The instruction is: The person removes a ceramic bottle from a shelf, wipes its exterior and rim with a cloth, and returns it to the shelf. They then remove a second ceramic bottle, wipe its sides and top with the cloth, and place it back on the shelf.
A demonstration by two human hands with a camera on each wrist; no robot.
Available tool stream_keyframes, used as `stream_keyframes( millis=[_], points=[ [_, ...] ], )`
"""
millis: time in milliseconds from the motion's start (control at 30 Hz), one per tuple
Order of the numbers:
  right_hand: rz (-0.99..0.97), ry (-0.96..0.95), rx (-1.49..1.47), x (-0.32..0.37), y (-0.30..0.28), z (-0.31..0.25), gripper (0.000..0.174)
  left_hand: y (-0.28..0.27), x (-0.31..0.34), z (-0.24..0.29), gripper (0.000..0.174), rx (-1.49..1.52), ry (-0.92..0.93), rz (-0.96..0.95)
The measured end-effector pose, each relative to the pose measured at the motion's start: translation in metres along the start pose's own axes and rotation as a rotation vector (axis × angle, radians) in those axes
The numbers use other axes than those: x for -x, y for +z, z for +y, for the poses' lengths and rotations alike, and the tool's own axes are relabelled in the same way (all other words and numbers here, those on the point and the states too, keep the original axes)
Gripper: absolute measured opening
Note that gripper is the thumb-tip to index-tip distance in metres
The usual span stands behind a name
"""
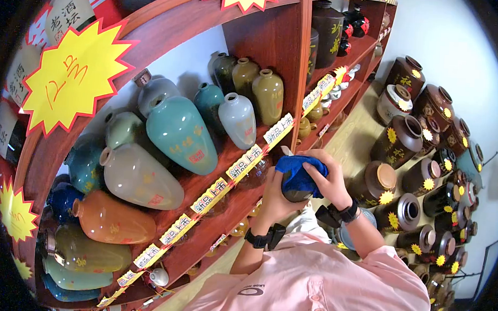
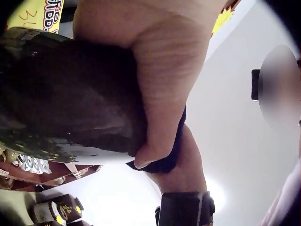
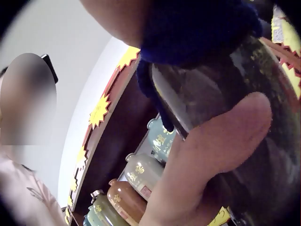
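Observation:
A dark, glossy ceramic jar (image 1: 296, 196) is held before the chest. My left hand (image 1: 276, 200) grips it round the side, its thumb lying along the glaze in the right wrist view. A blue cloth (image 1: 299, 168) drapes over the jar's upper part. My right hand (image 1: 333, 180) holds that cloth against the jar, thumb on top and fingers bent over the far side. In the left wrist view the jar (image 2: 70, 101) fills the left side, with part of the cloth (image 2: 164, 162) below the hand. The jar's mouth is hidden.
A wooden shelf (image 1: 225, 199) stands close at the left, holding several glazed jars, among them a teal one (image 1: 180, 133) and an orange one (image 1: 115, 219). Yellow price labels (image 1: 211, 194) line its edge. Large dark jars (image 1: 399, 142) crowd the floor at the right.

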State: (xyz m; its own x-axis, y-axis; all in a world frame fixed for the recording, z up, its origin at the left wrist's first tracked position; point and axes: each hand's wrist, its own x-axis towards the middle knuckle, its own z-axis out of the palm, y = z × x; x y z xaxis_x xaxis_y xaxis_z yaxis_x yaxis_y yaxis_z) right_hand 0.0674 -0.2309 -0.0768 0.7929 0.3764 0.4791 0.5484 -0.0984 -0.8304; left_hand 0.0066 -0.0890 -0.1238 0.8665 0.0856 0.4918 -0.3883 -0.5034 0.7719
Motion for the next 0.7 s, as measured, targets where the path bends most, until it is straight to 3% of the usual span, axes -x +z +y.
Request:
stream_keyframes(
  millis=[167, 267, 367, 467, 567, 700],
  points=[
    [-0.078, 0.013, -0.139, -0.002, -0.005, 0.009, 0.024, 0.0, 0.003, -0.005, 0.091, 0.057, -0.011, 0.013],
    [-0.056, -0.081, -0.186, 0.001, -0.002, 0.01, 0.027, 0.008, 0.007, -0.016, 0.095, 0.234, -0.053, 0.001],
    [0.041, -0.047, -0.257, 0.008, 0.007, 0.008, 0.031, 0.013, 0.011, -0.025, 0.101, 0.374, -0.156, -0.019],
    [0.043, -0.006, -0.335, 0.015, 0.012, 0.012, 0.046, 0.013, 0.012, -0.023, 0.106, 0.48, -0.241, -0.016],
    [0.016, 0.078, -0.514, 0.026, 0.021, 0.014, 0.071, 0.011, 0.005, -0.011, 0.106, 0.754, -0.205, 0.049],
    [-0.024, 0.192, -0.585, 0.04, 0.025, 0.021, 0.077, 0.003, 0.005, -0.013, 0.106, 0.543, -0.034, 0.119]
  ],
)
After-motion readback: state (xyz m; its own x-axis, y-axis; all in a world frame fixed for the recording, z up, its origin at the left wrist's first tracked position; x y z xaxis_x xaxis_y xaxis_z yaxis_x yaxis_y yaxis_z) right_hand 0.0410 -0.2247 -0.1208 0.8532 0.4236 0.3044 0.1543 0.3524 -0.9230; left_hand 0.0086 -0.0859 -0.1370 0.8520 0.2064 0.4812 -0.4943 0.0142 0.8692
